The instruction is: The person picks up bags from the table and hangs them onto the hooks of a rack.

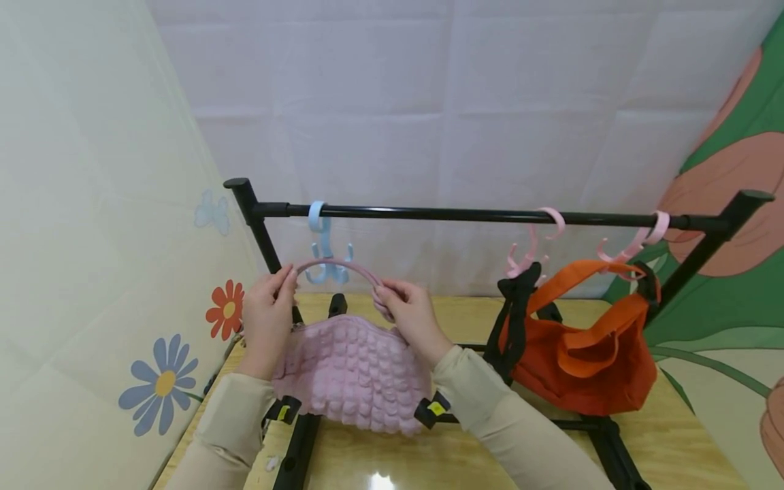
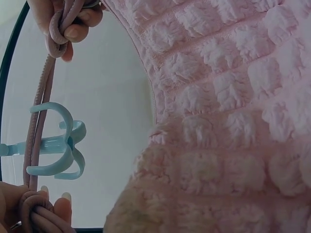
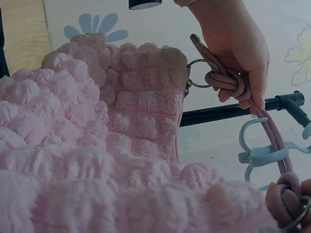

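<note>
A pink puffy quilted handbag (image 1: pixel 358 371) hangs from its mauve cord handle (image 1: pixel 339 262), which arches up between my hands. My left hand (image 1: pixel 269 323) pinches the handle's left end, and my right hand (image 1: pixel 416 316) grips the knotted right end. Right behind the arch, a light blue multi-prong hook (image 1: pixel 324 238) hangs on the black rod (image 1: pixel 429 214). In the left wrist view the blue prongs (image 2: pixel 56 143) overlap the cord; whether it rests on them I cannot tell. The right wrist view shows a knot (image 3: pixel 226 85) and metal ring (image 3: pixel 201 73) joining handle and bag.
To the right, an orange bag (image 1: pixel 582 361) with black straps (image 1: pixel 511 320) hangs from pink hooks (image 1: pixel 523 255) on the rod. The rack's black legs (image 1: pixel 297 449) stand on a wooden tabletop (image 1: pixel 380 456). White cloth (image 1: pixel 398 102) covers the back.
</note>
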Motion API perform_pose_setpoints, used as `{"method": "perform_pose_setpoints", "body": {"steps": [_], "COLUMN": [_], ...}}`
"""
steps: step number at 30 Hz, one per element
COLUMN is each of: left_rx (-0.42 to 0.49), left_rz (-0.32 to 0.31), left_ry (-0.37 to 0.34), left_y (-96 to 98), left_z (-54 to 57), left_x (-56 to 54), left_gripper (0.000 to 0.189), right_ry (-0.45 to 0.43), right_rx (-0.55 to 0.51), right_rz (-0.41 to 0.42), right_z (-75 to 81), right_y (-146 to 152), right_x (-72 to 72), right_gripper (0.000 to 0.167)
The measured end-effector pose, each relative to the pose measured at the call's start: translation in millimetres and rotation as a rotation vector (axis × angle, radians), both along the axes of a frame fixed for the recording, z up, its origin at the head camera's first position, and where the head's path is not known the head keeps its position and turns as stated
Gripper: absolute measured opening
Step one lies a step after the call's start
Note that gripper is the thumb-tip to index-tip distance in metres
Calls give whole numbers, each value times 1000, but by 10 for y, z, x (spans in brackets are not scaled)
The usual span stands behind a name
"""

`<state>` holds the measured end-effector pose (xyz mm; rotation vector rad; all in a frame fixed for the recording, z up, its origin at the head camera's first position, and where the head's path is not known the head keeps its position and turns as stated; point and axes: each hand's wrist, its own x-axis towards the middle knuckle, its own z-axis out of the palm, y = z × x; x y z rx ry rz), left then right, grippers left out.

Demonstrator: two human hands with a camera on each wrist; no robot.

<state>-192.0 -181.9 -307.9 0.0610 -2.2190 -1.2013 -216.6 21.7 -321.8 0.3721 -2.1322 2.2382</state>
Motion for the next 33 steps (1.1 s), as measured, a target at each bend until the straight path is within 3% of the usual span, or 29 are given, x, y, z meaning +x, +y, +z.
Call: {"method": "perform_pose_setpoints", "body": {"steps": [15,33], "left_rx": [42,74], "left_rz": [-14,-31], "left_ry": [-61,-68], "left_y": [5,13], "left_z": [-44,-223], "left_x": [8,32], "left_gripper": [35,34], "right_ry": [-22,-19], "right_rx": [11,41], "right_rz": [14,33], "right_z": [-75,-260], "right_y": [30,55], "right_x": [-1,2], "right_gripper": [25,23]}}
